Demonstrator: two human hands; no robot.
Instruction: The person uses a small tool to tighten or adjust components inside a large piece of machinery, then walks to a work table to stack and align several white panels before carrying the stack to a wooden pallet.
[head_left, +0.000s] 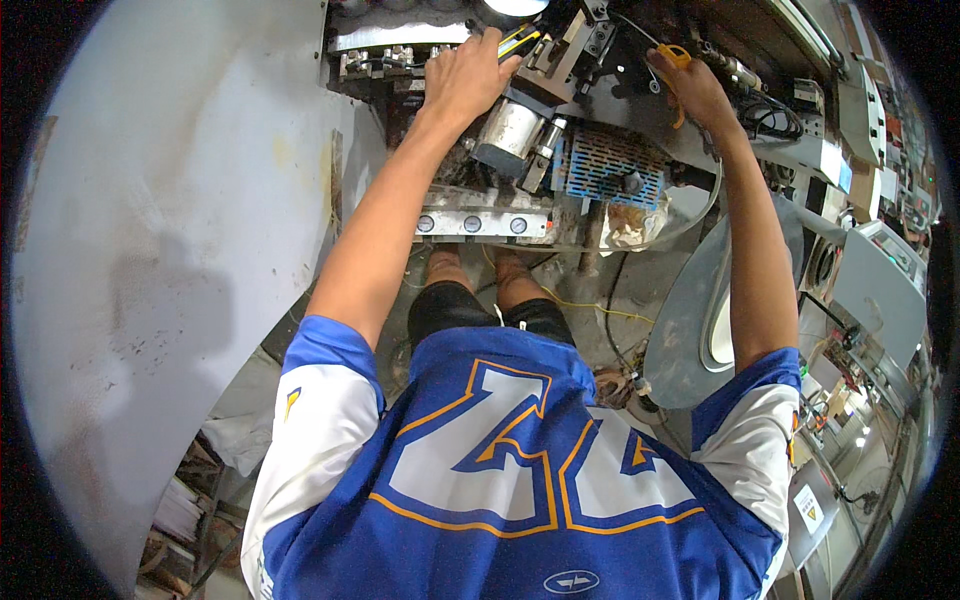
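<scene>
My right hand (700,95) is closed round an orange air blow gun (675,57). Its thin metal nozzle slants up and left over the dark machine bed. My left hand (466,78) reaches to the machine's left part, its fingers bent against a slim yellow-and-black object (519,42) whose kind I cannot make out. Between the hands are a metal clamp block (560,62) and a shiny cylinder (509,130) tilted below it. A thin clear hose (716,190) hangs below my right forearm.
A blue slotted grate (612,165) lies below the machine bed. Several round gauges sit on a pale panel (472,224) nearer me. A large grey panel (170,220) stands at left. Black cables (775,120) coil at right, and a grey oval plate (690,320) stands below my right arm.
</scene>
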